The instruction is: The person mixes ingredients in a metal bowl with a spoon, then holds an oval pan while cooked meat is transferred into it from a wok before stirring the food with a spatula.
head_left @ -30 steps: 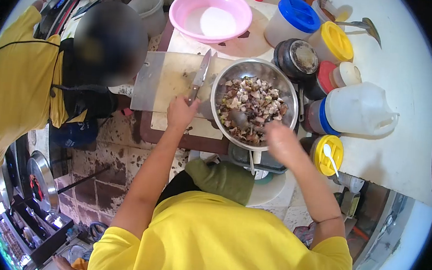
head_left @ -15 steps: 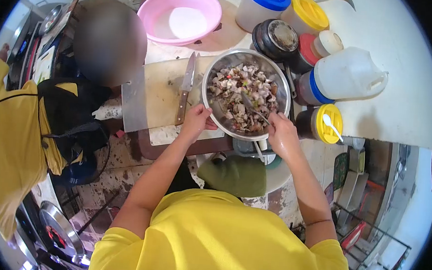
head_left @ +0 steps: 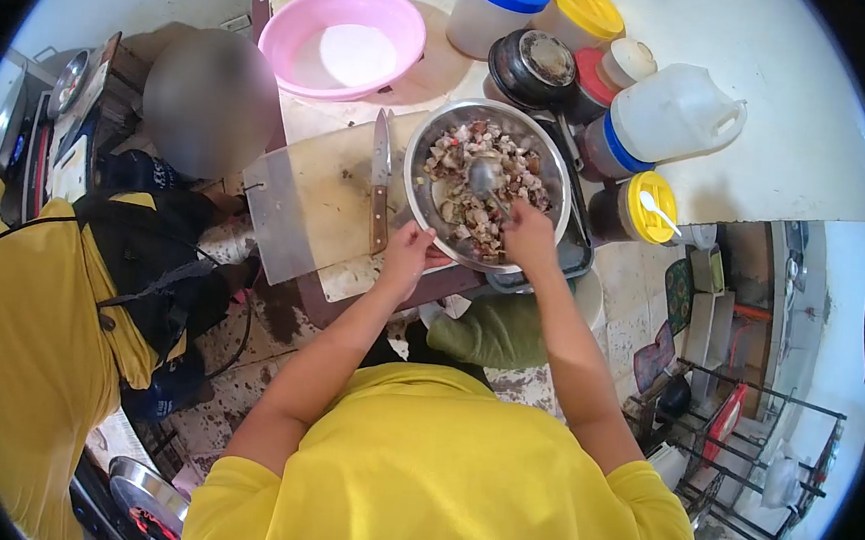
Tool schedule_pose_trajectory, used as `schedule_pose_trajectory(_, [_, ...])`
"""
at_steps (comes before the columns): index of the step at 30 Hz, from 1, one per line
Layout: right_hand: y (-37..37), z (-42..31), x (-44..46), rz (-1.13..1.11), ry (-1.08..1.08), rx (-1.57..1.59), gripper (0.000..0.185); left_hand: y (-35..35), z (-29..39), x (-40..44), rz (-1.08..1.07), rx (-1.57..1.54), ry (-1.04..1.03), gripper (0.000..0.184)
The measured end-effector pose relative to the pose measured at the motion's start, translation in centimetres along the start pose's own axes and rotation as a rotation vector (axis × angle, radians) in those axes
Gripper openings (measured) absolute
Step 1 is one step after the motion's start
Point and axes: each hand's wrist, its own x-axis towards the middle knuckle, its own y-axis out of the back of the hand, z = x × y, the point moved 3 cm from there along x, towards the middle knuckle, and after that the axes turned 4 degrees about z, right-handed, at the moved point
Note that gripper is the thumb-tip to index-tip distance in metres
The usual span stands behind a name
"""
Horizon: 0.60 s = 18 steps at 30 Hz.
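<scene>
The round, shiny metal bowl (head_left: 553, 148) of chopped, mixed food (head_left: 457, 149) sits on the tabletop, its near-left rim pinched by the left hand (head_left: 409, 260), which has let go of the wooden-handled knife (head_left: 381, 188) and now steadies the bowl. The right hand (head_left: 531, 239), fingers closed around the metal spoon's (head_left: 484, 176) handle, is over the near rim; the spoon's head rests in the food, just beyond the fingers. The knife lies left of the bowl on the pale cutting board (head_left: 323, 187).

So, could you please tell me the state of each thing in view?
Metal bowl: uncovered, holding chopped food.
Metal spoon: in the food.
Left hand: holding the bowl's rim.
Right hand: closed around the metal spoon.
Knife: lying on the cutting board.
Pink basin: uncovered.
Blue-lidded tub: closed.
Nearest yellow-lidded jar: closed.
</scene>
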Motion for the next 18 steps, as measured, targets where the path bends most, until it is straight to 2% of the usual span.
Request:
schedule_pose_trajectory(3, [3.4, 1.1, -2.4, -0.152, -0.438, 0.401, 0.012, 0.4, 0.3, -0.1, 0.003, 0.031, 0.004, 0.013])
schedule_pose_trajectory(6, [0.4, 4.7, -1.8, -0.038, -0.248, 0.267, 0.013, 1.1, -0.4, 0.5, -0.002, 0.029, 0.013, 0.013])
schedule_pose_trajectory(7, [-2.4, 7.0, -0.5, 0.021, -0.099, 0.102, 0.009, 1.2, -0.2, 0.4, 0.004, 0.049, 0.023, 0.012])
schedule_pose_trajectory(10, [1.4, 3.9, -0.3, 0.100, 0.039, -0.110, 0.006, 0.9, 0.8, 0.2, 0.018, 0.108, 0.026, 0.008])
schedule_pose_trajectory(11, [4.2, 2.2, -1.2, -0.020, 0.017, -0.126, 0.009, 0.8, 1.4, 0.1, 0.026, 0.130, 0.008, 0.007])
schedule_pose_trajectory(14, [7.9, 0.5, -4.8, -0.142, 0.216, -0.230, 0.017, 1.1, 1.7, 0.5, 0.006, 0.182, 0.023, 0.006])
schedule_pose_trajectory(16, [6.3, -0.5, -6.4, -0.253, 0.265, -0.328, 0.027, 0.8, 1.9, 0.4, 0.012, 0.174, 0.041, 0.006])
schedule_pose_trajectory(18, [2.1, -1.2, -5.2, -0.229, 0.304, -0.298, 0.028, 0.8, 1.5, 0.4, 0.024, 0.167, 0.023, 0.007])
